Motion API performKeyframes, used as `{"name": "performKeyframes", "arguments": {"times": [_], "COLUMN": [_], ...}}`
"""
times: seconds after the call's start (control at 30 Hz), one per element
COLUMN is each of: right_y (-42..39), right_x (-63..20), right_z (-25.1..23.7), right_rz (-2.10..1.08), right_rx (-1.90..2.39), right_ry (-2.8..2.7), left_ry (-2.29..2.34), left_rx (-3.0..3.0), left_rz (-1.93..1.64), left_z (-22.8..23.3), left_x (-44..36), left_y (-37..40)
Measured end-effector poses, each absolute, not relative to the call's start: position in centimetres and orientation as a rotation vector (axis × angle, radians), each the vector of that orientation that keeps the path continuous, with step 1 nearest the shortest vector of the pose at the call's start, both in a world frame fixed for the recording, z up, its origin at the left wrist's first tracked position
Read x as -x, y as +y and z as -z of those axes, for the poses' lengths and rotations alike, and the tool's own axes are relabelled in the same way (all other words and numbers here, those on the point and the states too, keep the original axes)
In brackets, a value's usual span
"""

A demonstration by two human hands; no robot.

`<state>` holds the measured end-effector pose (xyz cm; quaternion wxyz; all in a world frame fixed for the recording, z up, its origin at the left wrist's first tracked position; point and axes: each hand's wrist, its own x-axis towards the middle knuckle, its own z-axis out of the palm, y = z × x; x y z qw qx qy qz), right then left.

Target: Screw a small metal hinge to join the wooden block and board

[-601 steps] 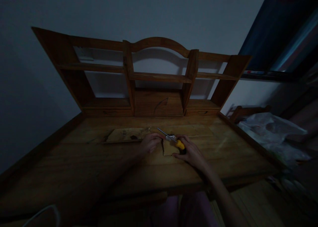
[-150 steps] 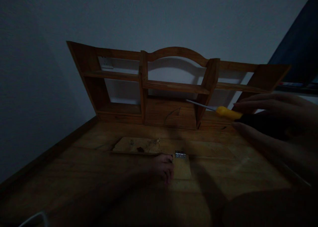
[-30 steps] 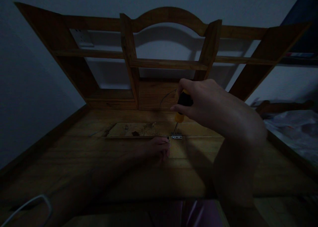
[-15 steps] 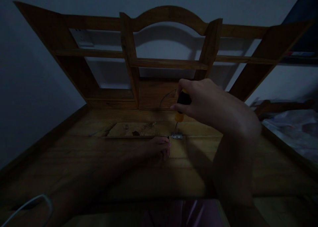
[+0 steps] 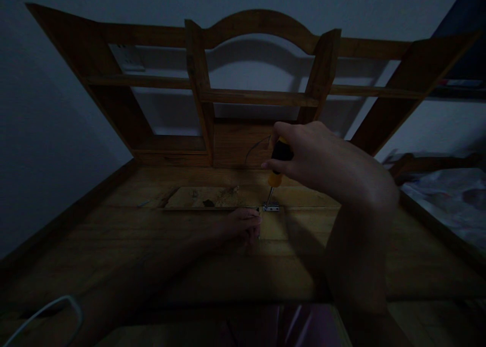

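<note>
My right hand [image 5: 299, 147] is closed around the black and yellow handle of a screwdriver [image 5: 275, 178]. The shaft slants down, and its tip meets a small metal hinge [image 5: 271, 208] set along a seam in the wooden desktop [image 5: 304, 225]. My left hand [image 5: 245, 224] rests just left of the hinge with its fingers curled at the edge of a small wooden panel [image 5: 271, 228]. What those fingers hold, if anything, is too dark to make out.
A wooden shelf unit [image 5: 260, 98] with an arched top stands at the back against the wall. A rough strip of wood [image 5: 201, 197] lies left of the hinge. A small thin piece [image 5: 143, 204] sits farther left. A white cable [image 5: 56, 301] crosses the lower left, and plastic bags [image 5: 448, 195] are at right.
Both hands stay almost in place, with the screwdriver still on the hinge. The whole view has shifted very slightly.
</note>
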<state>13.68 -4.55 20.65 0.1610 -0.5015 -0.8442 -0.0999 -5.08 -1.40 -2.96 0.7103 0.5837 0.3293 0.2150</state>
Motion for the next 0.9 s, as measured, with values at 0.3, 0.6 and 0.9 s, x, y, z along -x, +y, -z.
{"name": "performKeyframes", "arguments": {"times": [0.3,0.6,0.9], "right_y": [-4.4,-3.6,-3.3], "right_x": [-13.7,-14.6,-15.4], "right_z": [-20.8,-21.5,-21.8], "right_rz": [0.282,0.095,0.023], "right_rx": [1.442,1.303,1.341], "right_ry": [-2.407,-2.51,-2.462], "left_ry": [0.761,0.829,0.775], "left_rx": [-1.382,-1.379,-1.07], "left_rz": [-0.497,-0.525,-0.531], "left_z": [2.4,1.9,2.3], "left_x": [5.0,4.8,4.9], "left_y": [-1.8,-2.1,-2.4]}}
